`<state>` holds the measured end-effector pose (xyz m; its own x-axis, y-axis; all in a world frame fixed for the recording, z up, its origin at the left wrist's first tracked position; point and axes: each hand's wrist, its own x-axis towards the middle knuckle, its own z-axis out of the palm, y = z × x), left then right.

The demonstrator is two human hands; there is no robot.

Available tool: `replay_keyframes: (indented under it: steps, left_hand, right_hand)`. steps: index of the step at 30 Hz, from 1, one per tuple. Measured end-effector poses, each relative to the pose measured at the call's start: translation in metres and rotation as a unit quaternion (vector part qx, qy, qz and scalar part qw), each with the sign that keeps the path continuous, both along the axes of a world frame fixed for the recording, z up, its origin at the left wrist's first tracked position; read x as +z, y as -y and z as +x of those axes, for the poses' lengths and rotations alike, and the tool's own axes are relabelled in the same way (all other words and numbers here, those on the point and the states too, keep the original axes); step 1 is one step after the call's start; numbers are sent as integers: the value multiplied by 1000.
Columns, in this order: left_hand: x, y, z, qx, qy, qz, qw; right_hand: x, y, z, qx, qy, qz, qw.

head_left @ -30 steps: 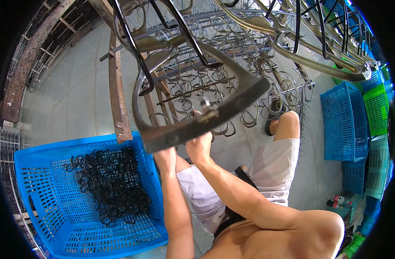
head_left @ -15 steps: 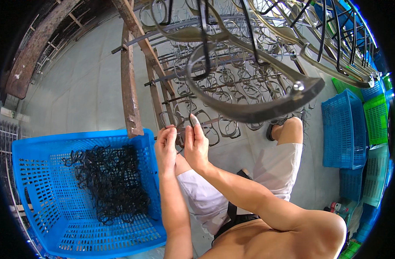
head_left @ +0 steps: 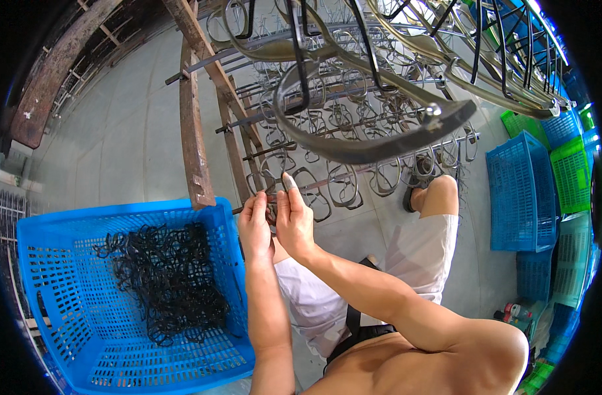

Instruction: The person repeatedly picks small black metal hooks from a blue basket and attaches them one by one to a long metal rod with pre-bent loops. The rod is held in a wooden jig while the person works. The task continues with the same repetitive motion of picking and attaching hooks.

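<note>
Grey floor [head_left: 117, 151] is spread beyond the blue basket [head_left: 123, 209]; just right of that basket's far corner, a looped metal frame [head_left: 269, 175] is met by left hand [head_left: 253, 227], nearer the basket, and right hand [head_left: 296, 220]; fingers are bent, whether gripping cannot be told; loops lie ahead.

One fisheye view looks steeply down from the wearer's head (the left of a side-by-side pair), upright, with the hands [head_left: 296, 224] near mid-picture; a hanging metal frame [head_left: 380, 150] looms closer to the lens, while the floor [head_left: 130, 131] lies farther off, bending toward the rim.
</note>
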<state>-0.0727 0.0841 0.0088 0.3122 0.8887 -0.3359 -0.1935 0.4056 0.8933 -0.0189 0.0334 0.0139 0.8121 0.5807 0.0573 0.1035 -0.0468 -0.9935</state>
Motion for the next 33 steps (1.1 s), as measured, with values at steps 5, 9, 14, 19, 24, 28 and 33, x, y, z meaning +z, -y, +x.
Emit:
replay_keyframes:
  steps: [5, 9, 14, 19, 24, 28, 33]
  left_hand:
    - [3, 2, 5, 4, -3, -39, 999]
    - [13, 5, 9, 5, -16, -53, 998]
    - [13, 4, 9, -33, -65, 5, 997]
    - [23, 1, 6, -93, -119, 75, 986]
    - [15, 3, -12, -119, -203, 207, 950]
    - [26, 19, -14, -100, -291, 321, 896]
    - [40, 46, -61, 68, -396, 406, 821]
  right_hand:
    - [2, -1, 5, -2, 51, -3, 999]
    - [2, 4, 10, 12, 2, -4, 1000]
    - [3, 12, 17, 30, -33, -14, 999]
    - [3, 29, 25, 111, -133, 32, 984]
    - [-8, 68, 12, 177, -66, -14, 982]
    - [-26, 129, 28, 286, -109, -164, 938]
    - [1, 225, 157, 504, -20, -292, 813]
